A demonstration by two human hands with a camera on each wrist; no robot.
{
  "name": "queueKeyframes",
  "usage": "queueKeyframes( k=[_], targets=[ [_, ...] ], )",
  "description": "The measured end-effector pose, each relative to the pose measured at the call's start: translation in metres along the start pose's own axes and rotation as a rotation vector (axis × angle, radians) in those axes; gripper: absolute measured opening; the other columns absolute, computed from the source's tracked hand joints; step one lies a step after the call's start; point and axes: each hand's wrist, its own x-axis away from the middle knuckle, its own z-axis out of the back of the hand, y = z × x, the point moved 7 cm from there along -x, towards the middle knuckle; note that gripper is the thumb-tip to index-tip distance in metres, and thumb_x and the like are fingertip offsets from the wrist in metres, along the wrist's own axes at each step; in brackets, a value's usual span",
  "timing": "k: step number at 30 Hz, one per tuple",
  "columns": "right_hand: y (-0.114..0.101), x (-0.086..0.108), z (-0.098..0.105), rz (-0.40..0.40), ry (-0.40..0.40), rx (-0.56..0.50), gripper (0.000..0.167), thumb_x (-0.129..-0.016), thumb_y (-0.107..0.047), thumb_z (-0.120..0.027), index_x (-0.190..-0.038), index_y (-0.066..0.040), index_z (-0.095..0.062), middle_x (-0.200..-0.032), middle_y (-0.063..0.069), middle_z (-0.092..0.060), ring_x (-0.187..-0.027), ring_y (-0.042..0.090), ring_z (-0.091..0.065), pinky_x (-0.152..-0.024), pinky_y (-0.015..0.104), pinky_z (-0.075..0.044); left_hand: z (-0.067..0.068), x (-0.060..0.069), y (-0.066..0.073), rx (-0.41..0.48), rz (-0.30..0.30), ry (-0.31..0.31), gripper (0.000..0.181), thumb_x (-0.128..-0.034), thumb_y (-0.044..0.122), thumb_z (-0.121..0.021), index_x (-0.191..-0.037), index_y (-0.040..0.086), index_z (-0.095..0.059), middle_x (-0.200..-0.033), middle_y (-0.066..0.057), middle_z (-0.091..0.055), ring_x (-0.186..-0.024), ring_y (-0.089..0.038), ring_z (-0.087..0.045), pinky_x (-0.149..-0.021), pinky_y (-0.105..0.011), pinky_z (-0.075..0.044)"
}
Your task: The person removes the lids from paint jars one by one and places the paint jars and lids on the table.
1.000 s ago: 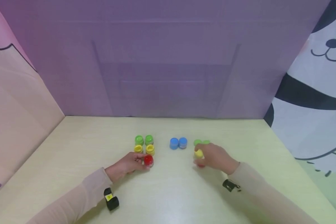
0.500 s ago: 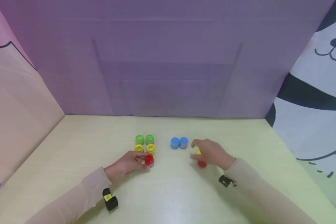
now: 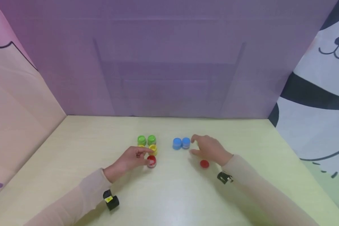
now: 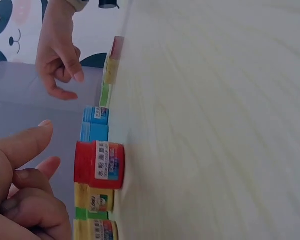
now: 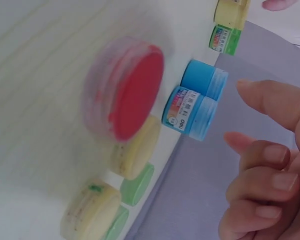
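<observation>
In the head view my left hand (image 3: 130, 160) is beside a small red paint jar (image 3: 151, 158). The left wrist view shows thumb and forefinger spread apart, clear of the red jar (image 4: 87, 162). Behind it stand yellow paint jars (image 3: 153, 150) and green paint jars (image 3: 152, 140). My right hand (image 3: 212, 149) hovers just right of two blue paint jars (image 3: 177, 143), thumb and forefinger apart, other fingers curled, holding nothing. Below it lies a red lid (image 3: 204, 164). Yellow lids (image 5: 140, 150) and green lids (image 5: 137, 185) show in the right wrist view; my right hand hides them from the head view.
The pale wooden table (image 3: 169, 194) runs back to a purple backdrop (image 3: 169, 62). A panda print (image 3: 313, 94) covers the right side. Black wrist cameras hang under the left sleeve (image 3: 84, 191) and the right sleeve (image 3: 260, 182).
My left fingers have let go of the red jar and spread. My right hand has left the yellow lid and moved left and away from me, towards the blue jars.
</observation>
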Motion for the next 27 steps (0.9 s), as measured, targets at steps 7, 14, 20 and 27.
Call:
queueKeyframes(
  k=[7, 14, 20, 27],
  targets=[
    [-0.001, -0.01, -0.004, -0.016, 0.014, -0.008, 0.046, -0.086, -0.033, -0.068, -0.12, -0.006, -0.052, -0.069, 0.001, -0.054, -0.058, 0.015, -0.046, -0.054, 0.027, -0.039, -0.007, 0.004, 0.015, -0.038, -0.111, -0.03, 0.031, -0.0821, 0.016, -0.073, -0.112, 0.012, -0.069, -0.065, 0.001, -0.037, -0.062, -0.015, -0.038, -0.052, -0.023, -0.03],
    [0.003, -0.02, -0.01, -0.066, -0.022, -0.022, 0.047, -0.087, -0.034, -0.066, -0.122, -0.007, -0.05, -0.092, 0.007, -0.064, -0.067, 0.017, -0.051, -0.063, 0.032, -0.046, -0.02, 0.012, 0.026, -0.041, -0.178, -0.072, 0.033, -0.0823, 0.019, -0.073, -0.114, 0.01, -0.067, -0.069, -0.001, -0.044, -0.063, -0.015, -0.041, -0.053, -0.022, -0.035],
    [0.003, -0.025, -0.013, -0.101, -0.052, -0.017, 0.05, -0.087, -0.034, -0.067, -0.125, -0.006, -0.05, -0.101, 0.009, -0.065, -0.073, 0.018, -0.053, -0.073, 0.035, -0.049, -0.031, 0.018, 0.033, -0.031, -0.232, -0.104, 0.034, -0.0824, 0.02, -0.073, -0.113, 0.008, -0.067, -0.066, 0.0, -0.044, -0.062, -0.014, -0.041, -0.053, -0.022, -0.035],
    [0.0, -0.029, -0.014, -0.098, -0.045, -0.005, 0.044, -0.087, -0.031, -0.067, -0.118, -0.004, -0.053, -0.095, 0.007, -0.064, -0.074, 0.017, -0.053, -0.074, 0.034, -0.05, -0.042, 0.021, 0.038, -0.034, -0.265, -0.134, 0.034, -0.0828, 0.019, -0.073, -0.113, 0.006, -0.066, -0.061, 0.0, -0.045, -0.056, -0.013, -0.04, -0.051, -0.022, -0.037]
  ],
)
